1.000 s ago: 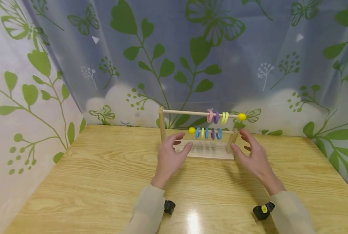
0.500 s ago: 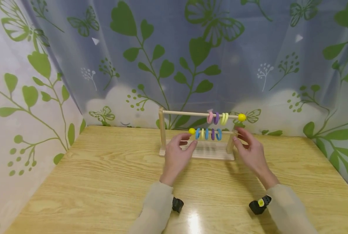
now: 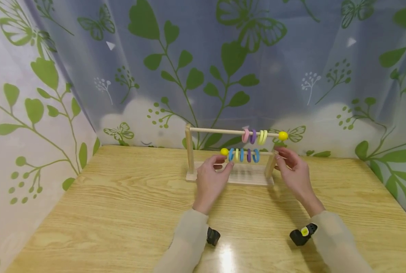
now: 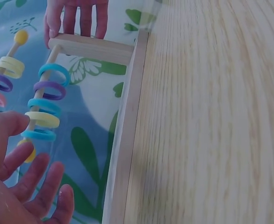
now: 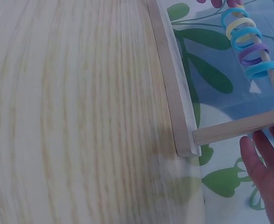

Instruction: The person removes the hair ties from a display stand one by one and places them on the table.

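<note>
A glossy, pale yellow-brown tabletop (image 3: 121,197) with wood grain fills most of the lower half of the head view, shining white at bottom centre. Its far edge crosses the frame just below mid-height. Right of centre, near that edge, a wooden ring rack (image 3: 247,176) stands upright, its flat base on the surface.

Head: from above and behind left hand (image 3: 212,182) and right hand (image 3: 295,176), I look forward and down; wrists: close beside each, I face inward, sharing lower rings (image 3: 242,155).
</note>
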The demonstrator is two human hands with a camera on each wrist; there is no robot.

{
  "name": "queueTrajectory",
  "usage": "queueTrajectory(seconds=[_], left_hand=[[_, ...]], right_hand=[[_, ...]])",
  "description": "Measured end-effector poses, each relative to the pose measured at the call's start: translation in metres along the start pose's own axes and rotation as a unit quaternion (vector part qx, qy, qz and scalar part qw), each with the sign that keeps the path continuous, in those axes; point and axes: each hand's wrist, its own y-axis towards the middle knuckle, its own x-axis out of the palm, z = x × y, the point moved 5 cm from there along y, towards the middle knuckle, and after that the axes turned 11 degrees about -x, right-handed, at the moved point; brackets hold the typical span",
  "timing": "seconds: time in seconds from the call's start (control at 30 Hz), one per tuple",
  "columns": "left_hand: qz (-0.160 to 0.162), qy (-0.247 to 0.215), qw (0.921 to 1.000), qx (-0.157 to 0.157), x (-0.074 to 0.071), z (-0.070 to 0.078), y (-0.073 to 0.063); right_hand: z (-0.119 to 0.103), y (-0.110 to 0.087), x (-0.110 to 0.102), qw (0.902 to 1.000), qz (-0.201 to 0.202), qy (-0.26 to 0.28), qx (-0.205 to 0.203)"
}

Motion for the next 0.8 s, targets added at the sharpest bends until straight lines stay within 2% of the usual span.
queueTrajectory(seconds=[0.3,0.53,0.8], left_hand=[[0.009,-0.005,0.9999,-0.005,0.005,0.000,-0.001],[0.028,-0.045,0.9984,-0.018,0.009,0.001,-0.002],[0.057,-0.045,0.9968,-0.032,0.013,-0.001,-0.004]], right_hand=[[0.006,-0.001,0.000,0.9987,0.017,0.040,0.028],[0.007,-0.002,0.000,0.9972,0.026,0.066,0.024],[0.009,-0.002,0.001,0.9964,0.028,0.076,0.025]])
